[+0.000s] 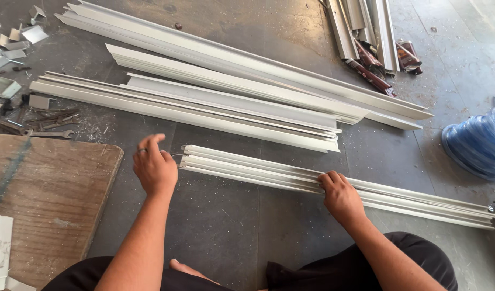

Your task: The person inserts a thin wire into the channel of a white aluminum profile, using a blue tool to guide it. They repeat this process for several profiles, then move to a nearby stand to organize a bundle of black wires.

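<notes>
Bundle of long white aluminium profiles (409, 196) lying on the grey concrete floor (226, 226). Right hand (340, 195) rests on it, fingers curled over its top. Left hand (153, 167) hovers at its left end, loosely open, empty. Wooden board (53, 199) at left.

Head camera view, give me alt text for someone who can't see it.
A seated person's right hand presses on a bundle of long white metal profiles lying on a grey floor, while the left hand hovers near the bundle's end. More profiles lie beyond, a wooden board at left.
</notes>
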